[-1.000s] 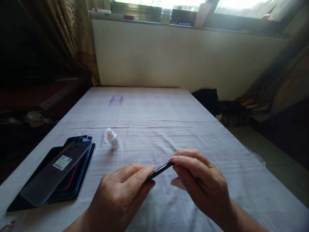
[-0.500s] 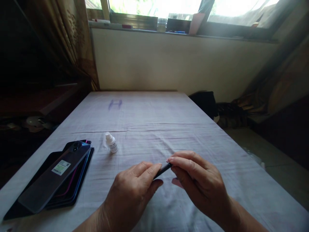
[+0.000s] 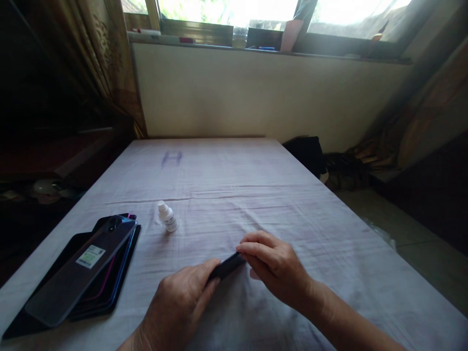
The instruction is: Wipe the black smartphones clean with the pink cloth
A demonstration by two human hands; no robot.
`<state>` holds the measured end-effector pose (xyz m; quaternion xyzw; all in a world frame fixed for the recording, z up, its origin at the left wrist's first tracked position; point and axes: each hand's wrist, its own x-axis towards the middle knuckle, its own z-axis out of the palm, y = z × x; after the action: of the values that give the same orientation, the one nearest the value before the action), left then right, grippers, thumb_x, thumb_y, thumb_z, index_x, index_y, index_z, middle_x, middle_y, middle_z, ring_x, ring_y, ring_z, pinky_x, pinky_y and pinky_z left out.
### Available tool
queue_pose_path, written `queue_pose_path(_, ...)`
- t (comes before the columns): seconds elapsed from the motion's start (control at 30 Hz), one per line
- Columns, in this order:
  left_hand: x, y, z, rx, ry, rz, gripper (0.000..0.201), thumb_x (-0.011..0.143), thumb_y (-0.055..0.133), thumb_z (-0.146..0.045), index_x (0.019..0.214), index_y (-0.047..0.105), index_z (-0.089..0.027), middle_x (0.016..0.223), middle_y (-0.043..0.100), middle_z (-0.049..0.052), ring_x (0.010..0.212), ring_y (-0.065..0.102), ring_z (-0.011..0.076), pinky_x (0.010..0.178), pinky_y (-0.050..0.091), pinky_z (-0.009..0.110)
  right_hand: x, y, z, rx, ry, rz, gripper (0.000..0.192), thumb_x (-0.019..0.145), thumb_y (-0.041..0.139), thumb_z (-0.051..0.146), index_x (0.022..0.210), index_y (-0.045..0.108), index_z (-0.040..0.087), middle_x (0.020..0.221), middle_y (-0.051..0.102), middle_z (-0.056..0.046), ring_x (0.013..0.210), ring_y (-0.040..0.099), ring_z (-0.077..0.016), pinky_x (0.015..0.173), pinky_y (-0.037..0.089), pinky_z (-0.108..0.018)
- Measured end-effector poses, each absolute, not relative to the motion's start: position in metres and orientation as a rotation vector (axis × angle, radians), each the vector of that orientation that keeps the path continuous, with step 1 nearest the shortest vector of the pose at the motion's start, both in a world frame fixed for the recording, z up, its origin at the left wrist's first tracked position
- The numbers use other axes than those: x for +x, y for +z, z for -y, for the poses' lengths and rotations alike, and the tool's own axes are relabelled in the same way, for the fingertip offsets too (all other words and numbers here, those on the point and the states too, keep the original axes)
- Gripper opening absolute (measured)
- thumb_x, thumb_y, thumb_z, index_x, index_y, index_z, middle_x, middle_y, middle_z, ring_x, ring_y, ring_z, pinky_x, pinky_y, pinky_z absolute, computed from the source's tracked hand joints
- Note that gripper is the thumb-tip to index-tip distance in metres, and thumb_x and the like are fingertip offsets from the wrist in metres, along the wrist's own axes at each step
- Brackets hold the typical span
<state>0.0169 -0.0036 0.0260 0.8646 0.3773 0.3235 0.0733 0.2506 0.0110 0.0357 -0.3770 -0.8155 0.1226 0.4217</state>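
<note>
Both hands hold a thin dark phone (image 3: 228, 265), seen edge-on just above the white cloth on the table (image 3: 234, 195). My left hand (image 3: 179, 307) grips its near end with thumb and fingers. My right hand (image 3: 276, 268) pinches its far end with the fingertips. A small white dropper bottle (image 3: 167, 217) stands on the cloth to the left of the hands. Further left lies a stack of phone back covers (image 3: 78, 273), the top one grey with a white label.
The table's far end meets a cream wall under a window sill (image 3: 256, 41) crowded with small items. Curtains hang at left and right. A dark bag (image 3: 305, 151) sits beside the table's right edge, with floor beyond.
Both hands with the phone have shifted left and lower in view, closer to the cloth. The camera has tilted slightly. The bottle and covers have not moved.
</note>
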Motion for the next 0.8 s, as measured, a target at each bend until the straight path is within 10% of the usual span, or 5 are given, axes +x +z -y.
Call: queue_pose_path(0.8,-0.009,0.016,0.012,2.214,0.972,-1.074,0.023,0.092,0.056,-0.023,0.11,0.071,-0.027,0.097,0.079,0.0,0.081,0.075,0.0159,0.074,0.058,0.02,0.218,0.048,0.011,-0.911,0.202,2.088,0.02,0.096,0.051,0.016,0.101,0.07,0.019,0.096,0.074,-0.009,0.085,0.072,-0.0177,0.074,0.059,-0.027)
